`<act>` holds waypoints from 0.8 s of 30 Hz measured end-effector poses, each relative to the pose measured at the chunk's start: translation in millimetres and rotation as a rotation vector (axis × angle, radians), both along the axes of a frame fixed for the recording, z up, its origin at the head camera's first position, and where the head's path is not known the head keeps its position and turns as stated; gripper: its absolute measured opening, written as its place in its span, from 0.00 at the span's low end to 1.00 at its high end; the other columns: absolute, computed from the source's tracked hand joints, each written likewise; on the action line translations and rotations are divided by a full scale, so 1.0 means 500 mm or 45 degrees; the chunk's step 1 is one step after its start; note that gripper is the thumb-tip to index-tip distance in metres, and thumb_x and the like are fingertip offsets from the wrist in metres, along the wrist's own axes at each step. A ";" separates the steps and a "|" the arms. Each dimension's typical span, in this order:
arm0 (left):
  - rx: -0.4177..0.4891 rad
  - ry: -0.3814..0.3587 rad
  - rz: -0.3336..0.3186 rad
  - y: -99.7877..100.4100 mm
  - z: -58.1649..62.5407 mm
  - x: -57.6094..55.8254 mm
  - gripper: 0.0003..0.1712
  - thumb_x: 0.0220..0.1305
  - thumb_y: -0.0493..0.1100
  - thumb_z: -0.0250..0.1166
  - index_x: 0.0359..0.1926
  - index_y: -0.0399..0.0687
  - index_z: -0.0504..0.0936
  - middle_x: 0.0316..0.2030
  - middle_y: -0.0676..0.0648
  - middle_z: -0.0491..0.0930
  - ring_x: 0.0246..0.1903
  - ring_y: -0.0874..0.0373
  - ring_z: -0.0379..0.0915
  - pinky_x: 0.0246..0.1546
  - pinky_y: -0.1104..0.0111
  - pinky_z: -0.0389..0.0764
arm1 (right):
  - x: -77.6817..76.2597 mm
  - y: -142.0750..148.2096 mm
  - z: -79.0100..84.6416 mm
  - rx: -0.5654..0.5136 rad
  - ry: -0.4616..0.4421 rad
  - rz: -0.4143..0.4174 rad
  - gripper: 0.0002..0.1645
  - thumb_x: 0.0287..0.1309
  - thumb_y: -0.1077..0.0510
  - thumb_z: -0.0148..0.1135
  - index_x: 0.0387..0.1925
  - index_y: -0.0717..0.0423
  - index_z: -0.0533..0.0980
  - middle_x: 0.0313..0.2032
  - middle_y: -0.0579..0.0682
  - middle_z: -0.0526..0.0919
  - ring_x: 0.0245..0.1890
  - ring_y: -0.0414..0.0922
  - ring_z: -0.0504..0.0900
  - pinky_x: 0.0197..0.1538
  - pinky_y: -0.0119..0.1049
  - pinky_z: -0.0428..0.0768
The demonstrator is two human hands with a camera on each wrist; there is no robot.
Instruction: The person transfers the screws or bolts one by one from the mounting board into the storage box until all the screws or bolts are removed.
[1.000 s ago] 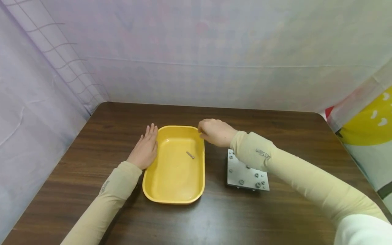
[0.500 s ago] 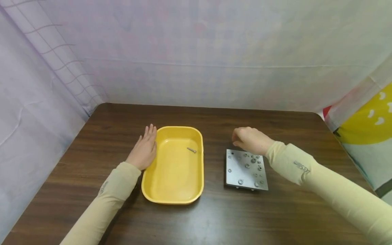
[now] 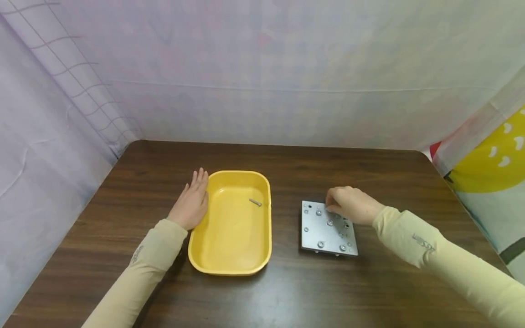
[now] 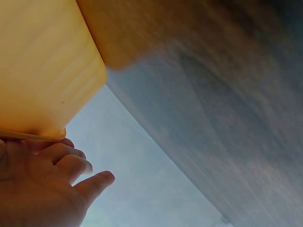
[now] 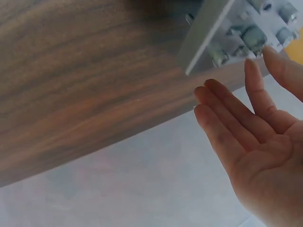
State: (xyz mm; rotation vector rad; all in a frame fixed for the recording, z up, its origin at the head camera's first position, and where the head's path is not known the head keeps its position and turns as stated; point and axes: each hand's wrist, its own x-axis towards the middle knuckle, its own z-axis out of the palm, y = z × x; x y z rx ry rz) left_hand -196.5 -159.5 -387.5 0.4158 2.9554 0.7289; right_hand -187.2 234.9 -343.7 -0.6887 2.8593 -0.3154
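Observation:
In the head view my left hand (image 3: 190, 202) rests with straight fingers along the left wall of a yellow plastic tray (image 3: 229, 241). One small metal screw (image 3: 255, 202) lies on the tray floor, near the right wall. To the right is a square metal plate (image 3: 316, 231) with several screws standing in it. My right hand (image 3: 350, 203) hovers over the plate's far right part and hides some of it. The right wrist view has my thumb and index finger slightly apart beside a screw head (image 5: 254, 38) on the plate; the other fingers stretch out.
Both things stand on a dark brown wooden table (image 3: 287, 282). A pale curtain (image 3: 262, 109) hangs behind its far edge, with a yellow printed patch (image 3: 492, 164) at the right. A strip of bare tabletop lies between tray and plate.
My right hand has moved from the tray's far right rim rightward, then down to the plate. The screw in the tray has shifted and turned slightly. My left hand stays at the tray.

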 end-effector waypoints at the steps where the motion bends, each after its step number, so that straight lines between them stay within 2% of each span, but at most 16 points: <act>1: -0.001 0.000 0.000 0.000 0.000 0.000 0.33 0.78 0.40 0.38 0.77 0.32 0.41 0.77 0.36 0.35 0.77 0.40 0.32 0.75 0.43 0.43 | 0.001 -0.001 -0.002 -0.003 0.003 0.003 0.03 0.60 0.64 0.65 0.34 0.61 0.81 0.32 0.51 0.85 0.32 0.44 0.83 0.35 0.41 0.84; 14: 0.004 -0.017 0.016 -0.001 -0.004 0.003 0.33 0.78 0.41 0.38 0.77 0.33 0.41 0.78 0.36 0.35 0.77 0.41 0.31 0.75 0.43 0.43 | 0.002 -0.009 -0.008 0.028 -0.038 -0.032 0.03 0.60 0.64 0.66 0.34 0.62 0.82 0.32 0.52 0.86 0.29 0.42 0.82 0.33 0.39 0.83; 24: 0.005 0.001 -0.002 0.000 -0.001 -0.001 0.33 0.78 0.40 0.39 0.76 0.32 0.42 0.77 0.35 0.35 0.77 0.41 0.31 0.75 0.43 0.43 | 0.004 -0.008 -0.005 0.026 0.001 -0.016 0.03 0.61 0.64 0.64 0.34 0.62 0.80 0.30 0.51 0.85 0.28 0.42 0.82 0.32 0.39 0.83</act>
